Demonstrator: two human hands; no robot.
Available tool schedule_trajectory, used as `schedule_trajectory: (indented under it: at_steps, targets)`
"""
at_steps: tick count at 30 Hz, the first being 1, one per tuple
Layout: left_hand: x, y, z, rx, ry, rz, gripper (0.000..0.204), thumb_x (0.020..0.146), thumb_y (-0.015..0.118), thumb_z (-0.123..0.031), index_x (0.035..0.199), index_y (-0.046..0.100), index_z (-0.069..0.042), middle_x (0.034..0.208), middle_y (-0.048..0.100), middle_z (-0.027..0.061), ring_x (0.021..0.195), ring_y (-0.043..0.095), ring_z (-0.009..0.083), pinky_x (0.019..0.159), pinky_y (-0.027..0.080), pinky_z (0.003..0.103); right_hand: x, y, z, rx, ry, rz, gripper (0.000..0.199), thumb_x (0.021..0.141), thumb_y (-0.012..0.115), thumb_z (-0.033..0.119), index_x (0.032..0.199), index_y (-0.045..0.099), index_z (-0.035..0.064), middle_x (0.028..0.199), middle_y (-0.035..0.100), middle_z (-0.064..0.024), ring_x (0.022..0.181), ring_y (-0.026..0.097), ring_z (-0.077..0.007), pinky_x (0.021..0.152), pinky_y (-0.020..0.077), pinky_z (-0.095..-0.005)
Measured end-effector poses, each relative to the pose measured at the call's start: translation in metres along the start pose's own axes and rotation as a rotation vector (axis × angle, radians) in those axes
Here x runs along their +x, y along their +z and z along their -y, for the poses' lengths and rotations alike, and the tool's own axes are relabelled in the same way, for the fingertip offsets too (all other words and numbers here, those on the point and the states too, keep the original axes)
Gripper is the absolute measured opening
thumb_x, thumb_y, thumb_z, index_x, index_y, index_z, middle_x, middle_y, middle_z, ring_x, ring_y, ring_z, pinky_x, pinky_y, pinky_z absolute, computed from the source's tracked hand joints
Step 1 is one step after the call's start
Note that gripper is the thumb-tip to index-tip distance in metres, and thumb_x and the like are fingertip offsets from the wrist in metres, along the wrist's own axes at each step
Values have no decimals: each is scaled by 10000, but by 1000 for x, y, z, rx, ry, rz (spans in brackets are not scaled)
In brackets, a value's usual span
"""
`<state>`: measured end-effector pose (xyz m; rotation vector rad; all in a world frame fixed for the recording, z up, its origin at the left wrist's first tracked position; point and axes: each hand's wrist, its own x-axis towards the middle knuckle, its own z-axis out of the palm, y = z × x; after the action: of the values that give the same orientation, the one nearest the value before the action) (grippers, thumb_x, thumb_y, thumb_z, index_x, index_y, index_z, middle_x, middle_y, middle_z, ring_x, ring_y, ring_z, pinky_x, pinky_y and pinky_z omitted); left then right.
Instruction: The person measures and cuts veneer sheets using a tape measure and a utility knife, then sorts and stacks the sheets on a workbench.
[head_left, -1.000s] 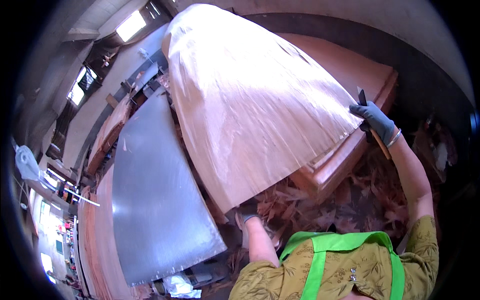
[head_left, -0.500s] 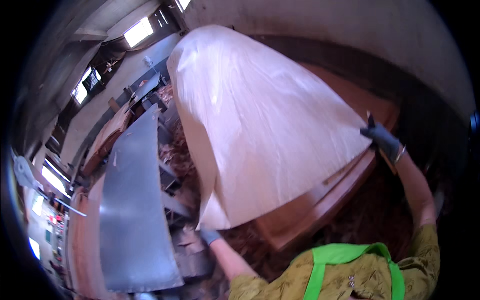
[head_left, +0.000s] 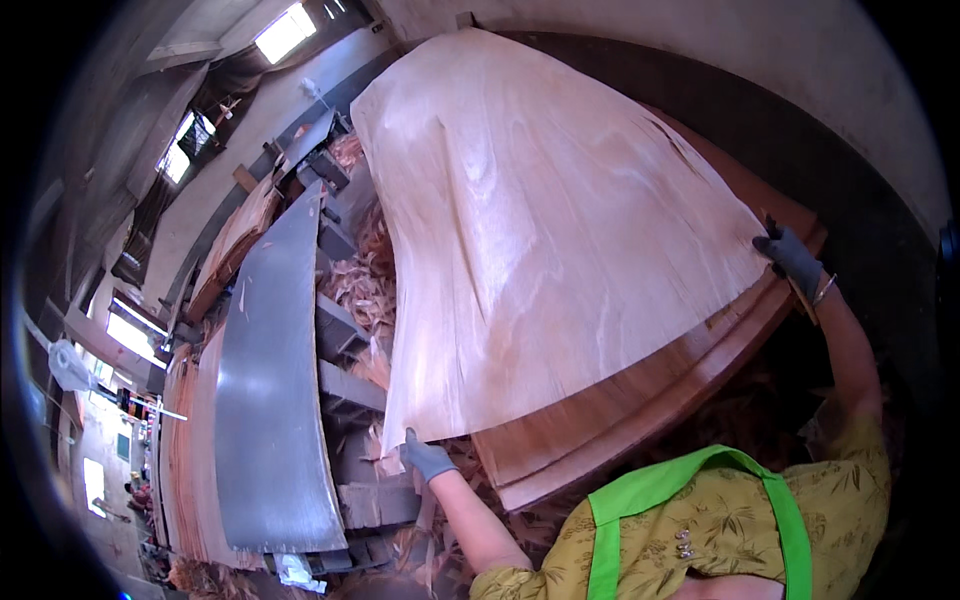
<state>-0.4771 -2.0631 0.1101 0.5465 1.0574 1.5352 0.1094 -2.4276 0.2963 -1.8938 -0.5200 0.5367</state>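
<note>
A large, pale wood veneer sheet (head_left: pixel 560 220) spreads out in front of me over a stack of reddish-brown sheets (head_left: pixel 590 430). My left hand (head_left: pixel 428 458), in a grey glove, is closed on the sheet's near left corner, beyond the stack's edge. At the near right corner, my right hand (head_left: pixel 793 262), also gloved in grey, grips the sheet's edge. A thin wooden strip (head_left: pixel 803 303) shows under the right palm. Soft ripples run along the veneer's left part, and a split shows near its far right edge. The sheet hides most of the stack.
A dark, smooth panel (head_left: pixel 270 390) lies on the left, with grey blocks (head_left: pixel 350 388) along its side. More veneer stacks (head_left: pixel 185 450) stand beyond it. Veneer scraps (head_left: pixel 365 285) litter the floor. A wall (head_left: pixel 700 50) rises behind the stack.
The veneer has settled lower and flatter over the stack, and its folded left side has opened out. Both hands keep hold of their corners; the right one appears slightly farther right.
</note>
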Motion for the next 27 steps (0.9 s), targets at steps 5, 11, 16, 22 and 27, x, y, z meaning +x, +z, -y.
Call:
schedule_trajectory:
  at_steps: [5, 11, 16, 22, 27]
  targets:
    - [-69, 35, 42, -2, -41, 20, 430, 884, 473, -214, 1217, 464, 58, 1185, 544, 170, 1057, 535, 307, 914, 439, 418, 64, -64, -26, -127, -13, 31, 230, 827, 654, 262, 830, 564, 50, 585, 488, -3, 426, 415, -90, 384, 322, -249]
    - [-159, 90, 94, -40, -24, -22, 406, 870, 496, -203, 1185, 485, 51, 1155, 558, 175, 1009, 554, 299, 873, 457, 401, 134, -145, -68, -228, -44, 29, 307, 831, 637, 264, 978, 590, -3, 621, 520, -21, 440, 440, -98, 391, 342, -260]
    - [-161, 44, 115, -14, 39, -14, 388, 855, 520, -163, 1183, 477, 38, 1109, 564, 174, 972, 567, 288, 834, 480, 388, 158, -148, -100, -334, -51, 88, 381, 844, 614, 265, 1093, 592, -22, 783, 635, -107, 585, 573, -168, 518, 445, -314]
    - [-200, 79, 142, 37, -14, -141, 381, 842, 532, -120, 1188, 452, 19, 1108, 552, 154, 949, 569, 275, 829, 482, 384, 194, -169, -170, -508, -219, 25, 365, 834, 620, 247, 1034, 605, -58, 961, 649, -226, 884, 635, -302, 742, 476, -363]
    - [-226, 82, 167, 35, -64, -110, 382, 840, 536, -118, 1191, 441, -3, 1077, 562, 144, 924, 575, 274, 822, 489, 391, 206, -180, -207, -486, -262, -35, 341, 835, 616, 225, 1027, 604, -56, 973, 644, -221, 921, 625, -325, 763, 472, -378]
